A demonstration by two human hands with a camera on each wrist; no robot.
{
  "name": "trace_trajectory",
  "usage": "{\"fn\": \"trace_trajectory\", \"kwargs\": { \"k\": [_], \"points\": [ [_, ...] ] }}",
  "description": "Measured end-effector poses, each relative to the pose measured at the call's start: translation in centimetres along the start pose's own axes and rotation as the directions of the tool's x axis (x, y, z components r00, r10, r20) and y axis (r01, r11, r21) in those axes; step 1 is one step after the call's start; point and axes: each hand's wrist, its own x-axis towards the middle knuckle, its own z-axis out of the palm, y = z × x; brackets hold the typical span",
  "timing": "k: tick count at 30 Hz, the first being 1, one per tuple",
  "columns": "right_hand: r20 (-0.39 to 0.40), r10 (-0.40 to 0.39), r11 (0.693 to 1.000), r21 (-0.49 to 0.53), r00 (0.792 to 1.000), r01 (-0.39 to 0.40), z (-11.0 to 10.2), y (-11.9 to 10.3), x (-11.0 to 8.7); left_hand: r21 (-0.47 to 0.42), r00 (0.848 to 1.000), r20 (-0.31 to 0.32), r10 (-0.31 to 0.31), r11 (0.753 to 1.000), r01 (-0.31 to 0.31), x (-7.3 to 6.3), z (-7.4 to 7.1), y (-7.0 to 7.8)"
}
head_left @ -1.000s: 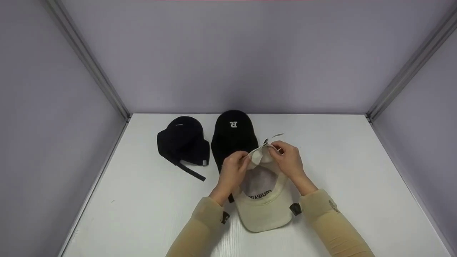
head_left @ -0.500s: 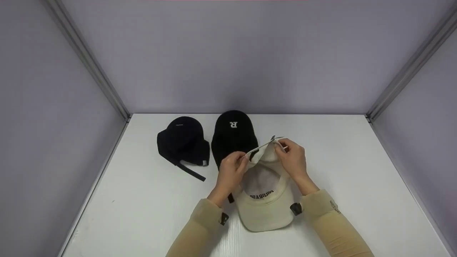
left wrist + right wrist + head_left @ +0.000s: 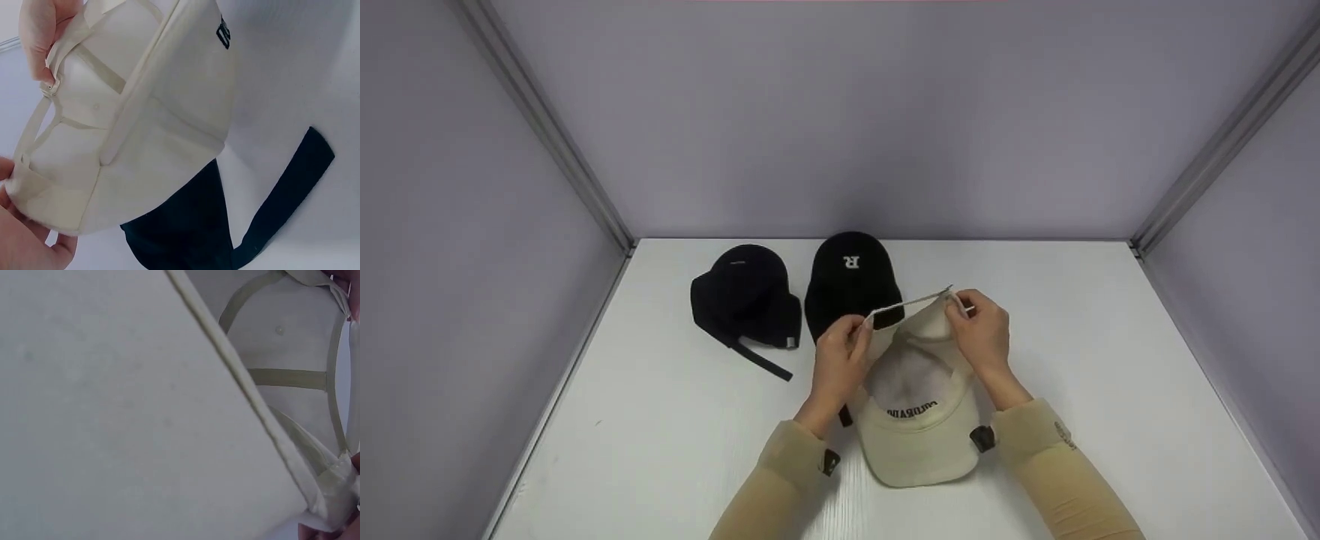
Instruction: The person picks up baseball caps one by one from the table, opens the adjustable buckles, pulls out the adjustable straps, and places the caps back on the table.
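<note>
A cream baseball cap (image 3: pixel 919 454) lies with its brim toward the person and its inside showing; dark mirrored lettering (image 3: pixel 913 410) reads through near the brim. My left hand (image 3: pixel 838 364) pinches the left side of the back opening, where the strap (image 3: pixel 910 301) begins. Opposite it, my right hand (image 3: pixel 984 330) pinches the other side beside a small metal buckle (image 3: pixel 50 88). Between both hands the strap stretches above the gap, close to straight. In the right wrist view, the brim (image 3: pixel 129 410) covers most of the picture, and my right fingers (image 3: pixel 315 532) show only at the edge.
Behind my left hand lies a black cap (image 3: pixel 851 289) with a white R, partly covered by the cream one. Farther left is another dark cap (image 3: pixel 746 292) with its strap (image 3: pixel 765 363) loose. Panels (image 3: pixel 840 120) wall the white table (image 3: pixel 660 450) at back and sides.
My hands have moved apart, left hand leftward and right hand rightward. The strap between them spans a longer stretch, and the back opening of the cream cap is wider. The dark caps stay put.
</note>
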Motion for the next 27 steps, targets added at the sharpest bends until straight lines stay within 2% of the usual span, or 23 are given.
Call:
{"fn": "trace_trajectory", "kwargs": {
  "k": [6, 12, 16, 19, 22, 25, 27],
  "points": [
    [0.019, -0.002, 1.0, 0.03, 1.0, 0.002, 0.0, 0.1, -0.1, -0.02, 0.998, -0.063, -0.029, 0.999, 0.028, 0.2, -0.2, -0.3],
    [0.079, -0.042, 0.995, 0.092, 0.996, 0.035, -0.1, 0.2, -0.2, -0.057, 0.994, -0.068, -0.086, 0.995, 0.083, 0.4, -0.6, -0.7],
    [0.115, -0.054, 0.99, 0.138, 0.992, 0.038, -0.2, 0.3, -0.1, -0.088, 0.989, -0.042, -0.141, 0.987, 0.137, 0.6, -0.9, -1.1],
    [0.142, -0.036, 0.983, 0.183, 0.989, 0.009, -0.4, 0.4, -0.1, -0.071, 0.978, 0.022, -0.207, 0.976, 0.208, 0.7, -1.2, -1.4],
    [0.17, -0.003, 0.975, 0.219, 0.985, -0.035, -0.6, 0.6, 0.0, -0.007, 0.954, 0.139, -0.265, 0.963, 0.269, 0.5, -1.5, -1.7],
    [0.188, 0.021, 0.972, 0.227, 0.982, -0.064, -0.8, 0.9, 0.0, 0.049, 0.926, 0.247, -0.284, 0.958, 0.281, 0.2, -1.7, -2.2],
    [0.2, 0.026, 0.974, 0.217, 0.979, -0.07, -1.0, 1.1, 0.0, 0.059, 0.921, 0.282, -0.269, 0.963, 0.264, 0.0, -1.7, -2.5]
  ]
}}
